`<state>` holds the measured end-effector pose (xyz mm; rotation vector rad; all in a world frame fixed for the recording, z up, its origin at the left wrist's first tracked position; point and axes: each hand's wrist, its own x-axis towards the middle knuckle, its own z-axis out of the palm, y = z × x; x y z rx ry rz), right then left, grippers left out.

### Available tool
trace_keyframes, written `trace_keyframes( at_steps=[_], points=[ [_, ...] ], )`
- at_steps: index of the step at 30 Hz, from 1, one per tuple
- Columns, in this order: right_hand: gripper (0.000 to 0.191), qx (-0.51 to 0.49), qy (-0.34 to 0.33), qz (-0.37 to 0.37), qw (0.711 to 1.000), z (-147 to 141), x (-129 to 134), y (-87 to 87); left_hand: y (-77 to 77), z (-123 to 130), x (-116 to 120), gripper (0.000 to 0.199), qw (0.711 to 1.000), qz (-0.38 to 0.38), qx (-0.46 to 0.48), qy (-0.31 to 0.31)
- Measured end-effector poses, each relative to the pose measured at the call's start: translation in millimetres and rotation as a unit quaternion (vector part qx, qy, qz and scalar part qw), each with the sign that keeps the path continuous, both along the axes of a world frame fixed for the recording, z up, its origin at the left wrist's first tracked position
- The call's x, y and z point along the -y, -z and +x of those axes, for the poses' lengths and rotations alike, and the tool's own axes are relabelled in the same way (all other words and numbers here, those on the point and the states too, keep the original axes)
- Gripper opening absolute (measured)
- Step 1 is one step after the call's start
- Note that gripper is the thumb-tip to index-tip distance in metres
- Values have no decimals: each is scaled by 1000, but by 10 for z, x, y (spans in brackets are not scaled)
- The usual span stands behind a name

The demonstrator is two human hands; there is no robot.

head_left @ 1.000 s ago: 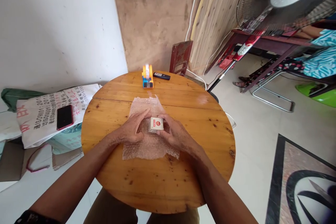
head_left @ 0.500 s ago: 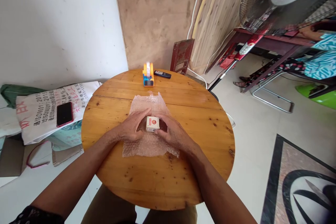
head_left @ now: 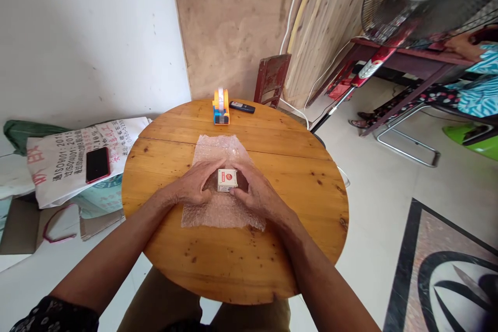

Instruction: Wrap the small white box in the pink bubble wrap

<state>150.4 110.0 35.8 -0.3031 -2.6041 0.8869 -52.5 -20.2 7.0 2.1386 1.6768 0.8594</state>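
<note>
A small white box [head_left: 227,179] with red print on top sits on a sheet of bubble wrap [head_left: 218,212] at the middle of the round wooden table. From the right, my right hand [head_left: 257,191] curves about it, the thumb at its front corner and the fingers behind it. My left hand [head_left: 194,184] rests on the wrap at the box's left side, thumb and fingers spread apart, with a gap between the palm and the box. Its fingertips reach just behind the box; whether they touch it I cannot tell.
An orange and blue tape dispenser [head_left: 221,109] stands at the table's [head_left: 303,187] far edge beside a dark handset [head_left: 241,107]. Left of the table, a phone [head_left: 98,165] lies on printed sacks [head_left: 124,137]. A standing fan [head_left: 373,67] and a seated person [head_left: 480,93] are at right.
The view has shifted slightly. Both hands stay around the box on the bubble wrap, with almost no change in their pose.
</note>
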Motion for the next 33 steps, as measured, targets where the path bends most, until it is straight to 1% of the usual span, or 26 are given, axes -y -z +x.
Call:
trace_keyframes(
  at_steps=[4, 6, 7, 9, 11, 12, 14, 16, 18, 20, 22, 25, 27, 29, 33],
  points=[
    [57, 3, 6, -1, 1000, 2, 3, -7, -40, -3, -19, 93, 1000, -6, 15, 5],
    [57, 9, 19, -8, 1000, 7, 19, -12, -119, 8, 11, 91, 1000, -21, 17, -11],
    [58, 12, 28, -9, 1000, 9, 30, -14, -176, 20, 47, 89, 999, -30, 8, -29],
    [58, 18, 38, -8, 999, 15, 51, -16, -314, 69, 166, 83, 995, -43, -35, -86],
    [59, 13, 32, -8, 999, 20, 64, -19, -452, 162, 337, 77, 984, -44, -94, -144],
    [62, 6, 26, -10, 1000, 23, 65, -20, -507, 228, 431, 76, 980, -38, -120, -154],
    [68, -4, 21, -19, 1000, 29, 54, -19, -568, 393, 610, 74, 975, -25, -163, -146],
    [70, -2, 27, -36, 999, 34, 34, -15, -556, 580, 743, 75, 970, -14, -198, -142],
    [69, 4, 28, -56, 998, 36, 17, -10, -490, 752, 804, 66, 965, -3, -216, -149],
    [67, 7, 26, -69, 997, 30, 12, -6, -407, 879, 797, 53, 963, 11, -218, -157],
    [66, 15, 32, -65, 997, 13, 20, -6, -339, 950, 746, 38, 962, 17, -220, -162],
    [58, 26, 50, -38, 998, -22, 43, -11, -286, 981, 660, 27, 956, 18, -235, -174],
    [50, 24, 47, -29, 998, -38, 52, -19, -277, 975, 626, 21, 955, 31, -235, -181],
    [43, 21, 35, -30, 999, -43, 55, -31, -286, 957, 613, 15, 958, 58, -212, -185],
    [38, 14, 24, -34, 999, -35, 44, -45, -337, 875, 582, 14, 961, 109, -138, -212]
  ],
)
